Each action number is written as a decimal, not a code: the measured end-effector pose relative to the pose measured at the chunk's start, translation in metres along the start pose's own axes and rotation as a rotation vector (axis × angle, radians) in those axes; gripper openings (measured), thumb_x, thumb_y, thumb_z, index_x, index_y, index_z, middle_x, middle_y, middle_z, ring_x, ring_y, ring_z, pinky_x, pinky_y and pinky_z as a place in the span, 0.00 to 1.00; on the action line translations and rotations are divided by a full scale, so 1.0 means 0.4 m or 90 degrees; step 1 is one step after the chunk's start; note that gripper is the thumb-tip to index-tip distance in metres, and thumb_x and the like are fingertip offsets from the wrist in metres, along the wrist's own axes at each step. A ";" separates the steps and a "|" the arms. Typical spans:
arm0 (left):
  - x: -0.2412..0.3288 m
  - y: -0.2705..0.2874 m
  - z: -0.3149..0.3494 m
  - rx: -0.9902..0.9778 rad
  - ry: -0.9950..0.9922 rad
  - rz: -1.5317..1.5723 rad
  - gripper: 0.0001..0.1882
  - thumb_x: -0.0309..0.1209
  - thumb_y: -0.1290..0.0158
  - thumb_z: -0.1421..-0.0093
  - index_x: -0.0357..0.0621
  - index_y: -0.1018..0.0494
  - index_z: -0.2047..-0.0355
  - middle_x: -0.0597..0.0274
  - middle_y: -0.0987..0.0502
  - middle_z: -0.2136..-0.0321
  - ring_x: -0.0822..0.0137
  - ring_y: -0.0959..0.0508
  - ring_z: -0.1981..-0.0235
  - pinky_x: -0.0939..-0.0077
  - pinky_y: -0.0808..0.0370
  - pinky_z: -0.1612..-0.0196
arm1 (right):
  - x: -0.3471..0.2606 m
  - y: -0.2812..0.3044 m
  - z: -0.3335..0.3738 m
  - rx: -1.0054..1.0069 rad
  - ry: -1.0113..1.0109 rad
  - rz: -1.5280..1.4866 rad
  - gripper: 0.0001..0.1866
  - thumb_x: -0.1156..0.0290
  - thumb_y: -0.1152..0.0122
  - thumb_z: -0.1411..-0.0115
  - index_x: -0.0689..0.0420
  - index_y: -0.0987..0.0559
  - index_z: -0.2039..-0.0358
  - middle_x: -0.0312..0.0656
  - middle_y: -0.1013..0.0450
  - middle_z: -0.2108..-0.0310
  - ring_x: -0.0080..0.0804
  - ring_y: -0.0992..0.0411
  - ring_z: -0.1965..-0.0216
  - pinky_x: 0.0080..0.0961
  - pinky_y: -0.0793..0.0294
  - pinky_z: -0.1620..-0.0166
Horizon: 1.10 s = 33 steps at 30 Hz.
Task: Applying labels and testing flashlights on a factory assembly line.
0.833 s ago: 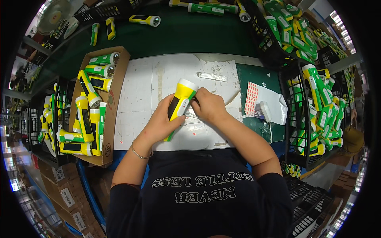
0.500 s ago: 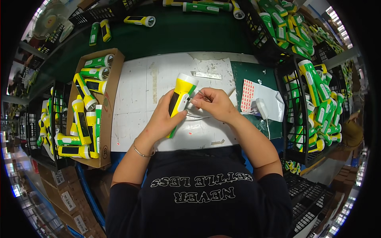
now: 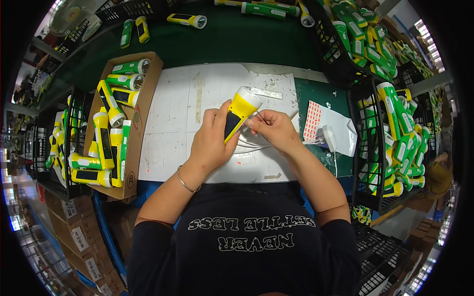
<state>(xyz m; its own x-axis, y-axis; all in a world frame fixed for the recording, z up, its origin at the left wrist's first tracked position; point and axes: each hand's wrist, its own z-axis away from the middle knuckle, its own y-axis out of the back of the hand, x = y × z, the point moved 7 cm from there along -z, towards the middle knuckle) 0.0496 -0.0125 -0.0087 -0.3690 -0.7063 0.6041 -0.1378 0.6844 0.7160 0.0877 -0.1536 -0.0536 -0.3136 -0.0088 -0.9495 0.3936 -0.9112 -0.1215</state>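
Note:
Over the white work surface, my left hand (image 3: pixel 210 139) is wrapped round a yellow flashlight (image 3: pixel 244 102) with a white head and a dark panel on its side. The head tilts up and to the right, and the panel faces up. My right hand (image 3: pixel 277 130) is closed in a pinch on the end of a thin white cable (image 3: pixel 251 147), close beside the flashlight's right side. My fingers and the flashlight's body hide the cable's tip, so I cannot tell whether it is plugged in. To the right, a white charger plug (image 3: pixel 329 138) lies on a sheet.
At the left stands a cardboard box (image 3: pixel 144 106) of yellow and green flashlights. Black crates (image 3: pixel 377 143) filled with more flashlights flank the table. A sheet of red stickers (image 3: pixel 312 120) and a clear strip (image 3: pixel 266 93) lie on the surface. Loose flashlights (image 3: pixel 186 20) rest farther back.
My left hand has turned the flashlight, so its dark panel now faces up and the white switch plate is out of sight. Both hands have shifted slightly right.

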 end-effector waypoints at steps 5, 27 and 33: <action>-0.051 0.015 -0.025 0.067 0.045 -0.012 0.36 0.29 0.44 0.51 0.40 0.46 0.43 0.45 0.36 0.61 0.48 0.31 0.60 0.62 0.29 0.59 | -0.007 0.004 0.046 -0.048 0.032 0.105 0.08 0.70 0.39 0.45 0.62 0.24 0.73 0.33 0.27 0.77 0.13 0.32 0.75 0.11 0.34 0.72; -0.021 -0.038 -0.060 -0.067 0.208 0.890 0.30 0.47 0.61 0.38 0.45 0.47 0.40 0.66 0.33 0.58 0.70 0.32 0.54 0.71 0.34 0.52 | -0.350 0.768 0.125 0.647 0.076 -0.120 0.25 0.39 0.42 0.52 0.48 0.33 0.83 0.27 0.44 0.89 0.17 0.55 0.91 0.19 0.57 0.86; -0.044 -0.025 -0.063 -0.065 0.211 0.879 0.28 0.45 0.60 0.38 0.46 0.45 0.41 0.65 0.33 0.58 0.70 0.32 0.55 0.71 0.34 0.53 | -0.456 0.800 0.134 0.586 -0.012 0.710 0.30 0.42 0.39 0.57 0.61 0.21 0.70 0.45 0.26 0.77 0.40 0.27 0.71 0.33 0.30 0.67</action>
<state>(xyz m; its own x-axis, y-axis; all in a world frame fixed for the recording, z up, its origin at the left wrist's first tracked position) 0.0806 -0.0113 -0.0177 0.0808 0.4877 0.8692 0.2205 0.8417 -0.4928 0.2243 -0.4656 0.0961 -0.2346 -0.8770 -0.4193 -0.2465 -0.3636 0.8984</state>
